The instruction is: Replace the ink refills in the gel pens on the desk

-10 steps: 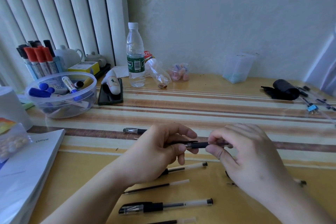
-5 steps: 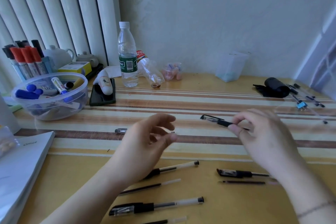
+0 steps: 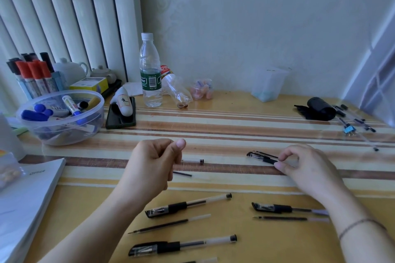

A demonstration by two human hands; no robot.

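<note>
My right hand [image 3: 305,168] pinches the back end of a black gel pen [image 3: 261,157] that lies low over the striped desk [image 3: 213,121]; a thin refill [image 3: 265,153] sits right beside the pen. My left hand [image 3: 152,164] hovers mid-desk with its fingers curled and the thumb on the forefinger, and nothing shows in it. Just behind it lie a clear barrel piece [image 3: 193,161] and a short dark refill [image 3: 182,174]. Nearer me lie three capped gel pens [image 3: 188,204] [image 3: 181,245] [image 3: 277,208] and two loose refills [image 3: 168,224] [image 3: 284,218].
A clear bowl of markers [image 3: 92,100] and a marker stand [image 3: 34,77] sit at the left, with a white book [image 3: 25,198] in front. A phone [image 3: 119,123], a water bottle [image 3: 150,70] and a clear box [image 3: 268,83] stand at the back. A black pouch [image 3: 317,109] and more pens [image 3: 359,123] lie far right.
The hands have parted: my right hand carried the black pen to the right and down towards the desk, while my left hand let go of it and curled shut.
</note>
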